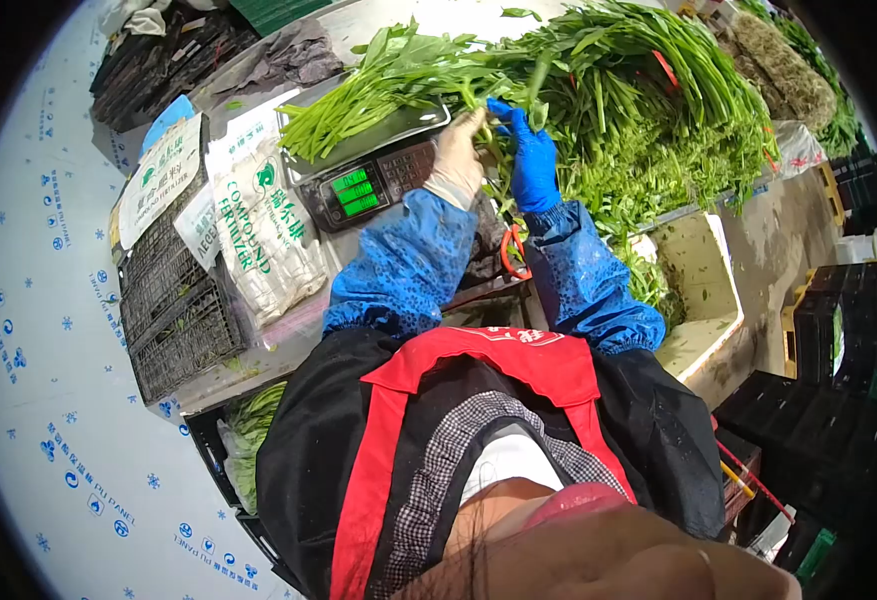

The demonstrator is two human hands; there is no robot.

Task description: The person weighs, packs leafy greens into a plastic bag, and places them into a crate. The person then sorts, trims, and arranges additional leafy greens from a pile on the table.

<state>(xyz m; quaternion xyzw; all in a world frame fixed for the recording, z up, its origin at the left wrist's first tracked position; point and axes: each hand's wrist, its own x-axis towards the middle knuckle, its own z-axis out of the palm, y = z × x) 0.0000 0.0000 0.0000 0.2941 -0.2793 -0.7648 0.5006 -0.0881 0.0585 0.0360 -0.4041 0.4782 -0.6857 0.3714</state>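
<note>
Beside the scale, green stems are held by the left hand and right hand, both nearly closed; they should be pinched softly (they squash easily).

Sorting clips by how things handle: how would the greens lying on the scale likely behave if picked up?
The greens would probably flop at the leafy end, where thin leaves spread loosely, but stay stiffer along the straight stems. I see no tie around them, so they may slide apart in a loose grip. The slender stems might also snap if squeezed.
</note>
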